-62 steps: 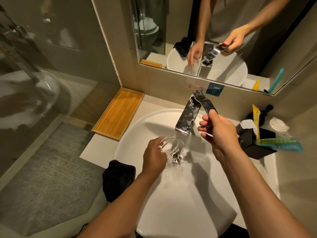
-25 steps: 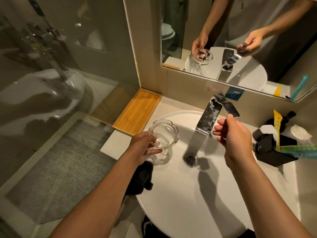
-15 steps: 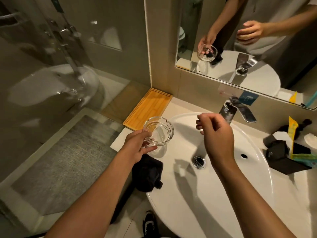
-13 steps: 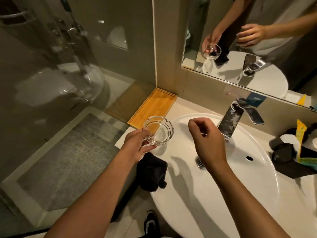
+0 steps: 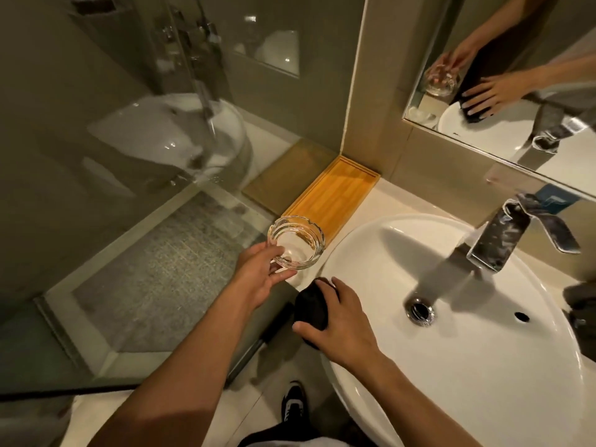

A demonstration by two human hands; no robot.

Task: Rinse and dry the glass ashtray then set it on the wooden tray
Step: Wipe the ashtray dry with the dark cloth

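My left hand (image 5: 258, 279) holds the clear glass ashtray (image 5: 296, 241) by its near rim, upright, just left of the white basin (image 5: 483, 366). The wooden tray (image 5: 335, 198) lies behind the ashtray, in the corner of the counter against the wall, with nothing on it. My right hand (image 5: 342, 327) rests on a black cloth (image 5: 311, 306) that sits on the basin's left rim, its fingers curled over it. No water runs from the chrome tap (image 5: 503, 240).
A glass shower partition (image 5: 145, 156) stands close on the left, right beside the tray. A mirror (image 5: 516, 75) hangs above the counter. Dark items (image 5: 580, 304) sit at the right edge. The drain (image 5: 419, 309) is in the basin's middle.
The water has stopped and my left hand has carried the ashtray out of the basin to the left. My right hand left the tap handle and came down onto the black cloth.
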